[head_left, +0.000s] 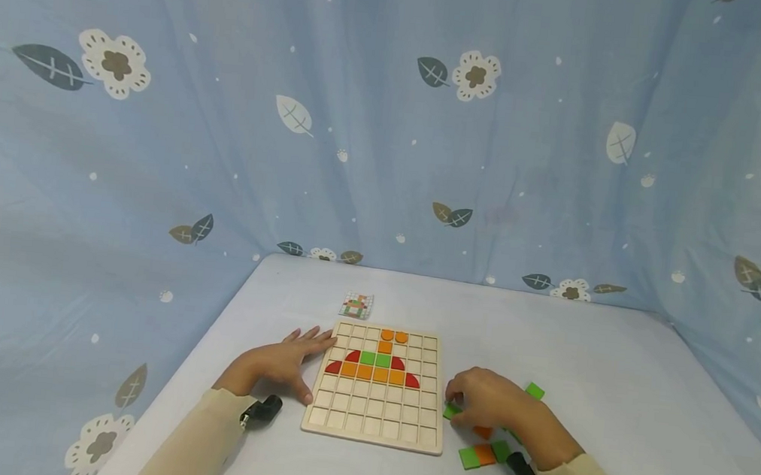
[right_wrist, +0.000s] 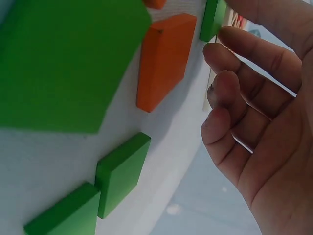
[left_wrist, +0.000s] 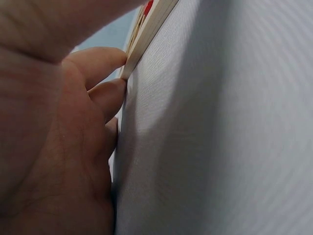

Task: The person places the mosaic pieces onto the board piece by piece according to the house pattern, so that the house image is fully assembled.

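A wooden grid board [head_left: 374, 425] holds orange, green and red pieces in its upper half. At its left edge my left hand [head_left: 281, 361] lies with fingers spread, index finger and thumb touching the rim; in the left wrist view, fingertips [left_wrist: 117, 58] meet the board's side [left_wrist: 146, 36]. Just right of the board, my right hand [head_left: 491, 400] pinches a green square tile [head_left: 451, 410] between thumb and index finger. The right wrist view shows that tile [right_wrist: 212, 19] at the fingertips, the other fingers [right_wrist: 227, 93] loosely bent.
A small pattern card [head_left: 356, 305] lies behind the board. Loose green tiles [head_left: 470, 458] and orange tiles [head_left: 485, 454] lie under and around my right hand, one green tile [head_left: 535, 390] beyond the wrist. A blue patterned curtain [head_left: 374, 154] hangs behind the white table [head_left: 516, 317].
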A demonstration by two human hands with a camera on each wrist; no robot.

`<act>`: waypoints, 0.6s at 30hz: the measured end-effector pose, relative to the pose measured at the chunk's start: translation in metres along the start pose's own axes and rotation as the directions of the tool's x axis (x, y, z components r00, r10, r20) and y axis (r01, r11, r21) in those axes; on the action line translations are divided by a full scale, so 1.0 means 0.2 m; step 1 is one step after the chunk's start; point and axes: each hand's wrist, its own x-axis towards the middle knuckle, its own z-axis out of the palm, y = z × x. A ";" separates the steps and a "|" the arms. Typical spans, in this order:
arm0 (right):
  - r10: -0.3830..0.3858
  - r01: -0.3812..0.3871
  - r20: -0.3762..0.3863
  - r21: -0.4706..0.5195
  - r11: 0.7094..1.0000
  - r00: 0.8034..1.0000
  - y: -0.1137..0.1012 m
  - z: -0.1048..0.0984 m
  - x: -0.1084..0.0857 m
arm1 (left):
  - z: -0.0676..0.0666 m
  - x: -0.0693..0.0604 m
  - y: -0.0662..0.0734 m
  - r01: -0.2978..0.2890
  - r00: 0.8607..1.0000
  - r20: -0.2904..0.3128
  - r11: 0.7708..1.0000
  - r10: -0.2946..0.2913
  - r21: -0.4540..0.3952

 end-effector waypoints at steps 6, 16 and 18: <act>-0.001 0.001 -0.004 0.002 1.000 1.000 0.00 0.00 0.00 | 0.00 0.01 0.00 0.005 1.000 0.003 1.000 -0.005 0.023; -0.059 0.059 -0.047 -0.001 0.998 0.997 -0.02 -0.02 0.01 | 0.00 0.01 -0.01 0.028 1.000 0.003 1.000 -0.028 0.013; -0.086 0.086 -0.059 0.000 0.996 0.995 -0.04 -0.03 0.01 | 0.00 0.01 -0.01 0.029 1.000 0.003 0.999 -0.029 0.015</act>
